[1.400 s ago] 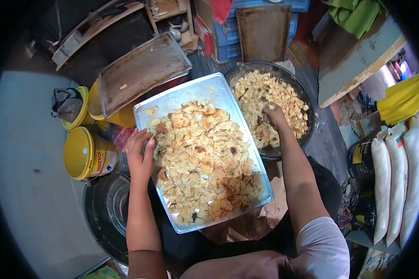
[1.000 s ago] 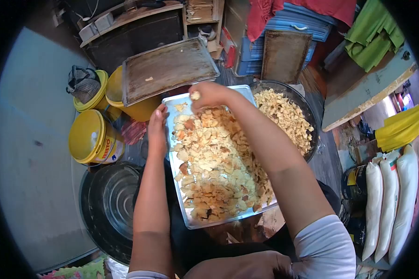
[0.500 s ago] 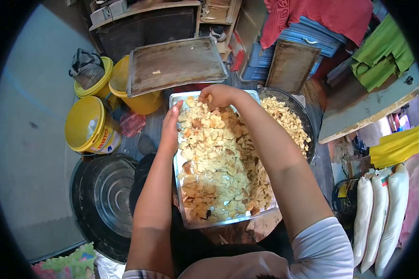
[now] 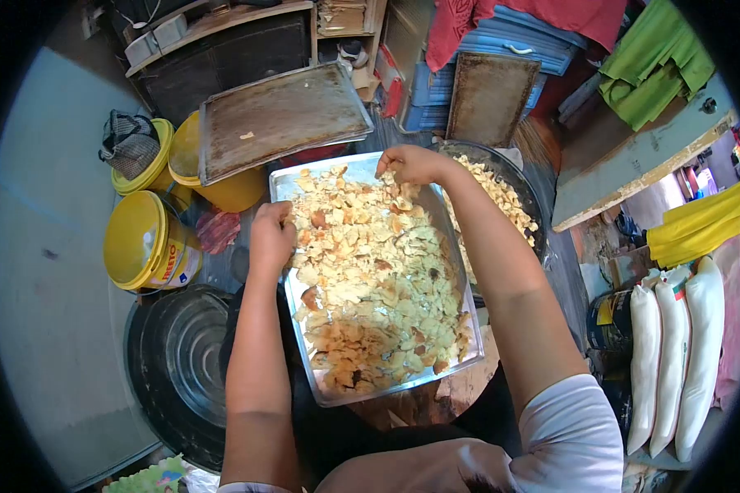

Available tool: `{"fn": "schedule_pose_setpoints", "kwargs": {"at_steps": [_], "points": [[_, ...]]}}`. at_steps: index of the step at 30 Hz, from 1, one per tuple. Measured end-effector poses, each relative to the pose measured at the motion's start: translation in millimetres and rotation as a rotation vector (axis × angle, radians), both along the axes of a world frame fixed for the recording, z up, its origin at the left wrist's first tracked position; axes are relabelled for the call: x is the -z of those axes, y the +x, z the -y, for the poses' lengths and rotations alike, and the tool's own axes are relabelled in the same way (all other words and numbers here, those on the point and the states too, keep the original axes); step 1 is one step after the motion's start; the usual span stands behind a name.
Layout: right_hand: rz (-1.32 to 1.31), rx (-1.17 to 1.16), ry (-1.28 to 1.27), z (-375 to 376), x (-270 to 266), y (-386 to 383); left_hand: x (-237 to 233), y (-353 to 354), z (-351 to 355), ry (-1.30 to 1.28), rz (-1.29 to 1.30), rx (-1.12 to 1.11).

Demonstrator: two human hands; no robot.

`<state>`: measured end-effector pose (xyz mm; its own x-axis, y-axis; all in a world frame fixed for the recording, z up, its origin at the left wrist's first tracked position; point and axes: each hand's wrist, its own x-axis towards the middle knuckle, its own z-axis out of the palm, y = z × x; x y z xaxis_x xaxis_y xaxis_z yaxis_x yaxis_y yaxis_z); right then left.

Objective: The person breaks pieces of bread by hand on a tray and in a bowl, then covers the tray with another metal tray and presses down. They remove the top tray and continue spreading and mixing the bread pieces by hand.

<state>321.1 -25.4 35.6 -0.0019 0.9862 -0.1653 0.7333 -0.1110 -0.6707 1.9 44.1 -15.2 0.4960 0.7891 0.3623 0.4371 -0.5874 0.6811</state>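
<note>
A shiny metal tray rests across my lap, spread with torn bread pieces, pale with some browned crusts. My left hand is closed around the tray's left rim. At the far edge of the tray, my right hand has its fingers bent down in a pinch over bread pieces; the fingertips are partly hidden. Right behind the tray, partly covered by my right forearm, a dark round basin holds more bread pieces.
Dark baking trays lie over yellow buckets ahead on the left. An empty black basin sits at my left. Another baking tray leans on blue drawers. Long white filled bags stand at right, below a door.
My left hand has gone from flat fingers at the tray's side to a grip on its rim. Bread pieces now spread more evenly toward the tray's right side. The view has shifted slightly.
</note>
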Motion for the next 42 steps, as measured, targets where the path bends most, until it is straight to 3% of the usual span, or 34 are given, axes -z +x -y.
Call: {"fn": "schedule_pose_setpoints", "kwargs": {"at_steps": [7, 13, 18, 21, 23, 26, 31, 34, 38, 42], "points": [[-0.028, 0.198, 0.139, 35, 18, 25, -5, 8, 6, -0.015, 0.089, -0.054], [-0.309, 0.523, 0.191, 75, 20, 15, 0, 8, 4, 0.013, 0.095, 0.001], [-0.499, 0.534, 0.167, 129, 15, -2, -9, 7, 8, 0.022, 0.078, 0.018], [-0.518, 0.521, 0.096, 168, 22, -14, -9, 7, 8, -0.026, 0.061, 0.017], [-0.411, 0.504, 0.204, 183, 38, -20, -7, 7, 8, -0.005, 0.038, 0.033], [-0.566, 0.679, 0.178, 203, 33, -30, -5, 7, 10, 0.031, 0.026, 0.041], [-0.554, 0.614, 0.090, 248, 23, -53, -3, 7, 10, 0.038, 0.031, 0.038], [-0.335, 0.625, -0.050, 263, 12, -71, 1, 7, 8, 0.001, 0.067, 0.052], [-0.313, 0.683, -0.034, 271, 39, -73, 0, 6, 11, 0.100, 0.022, 0.058], [-0.434, 0.714, -0.133, 269, 31, -80, -3, 6, 12, 0.047, 0.026, 0.053]]}}
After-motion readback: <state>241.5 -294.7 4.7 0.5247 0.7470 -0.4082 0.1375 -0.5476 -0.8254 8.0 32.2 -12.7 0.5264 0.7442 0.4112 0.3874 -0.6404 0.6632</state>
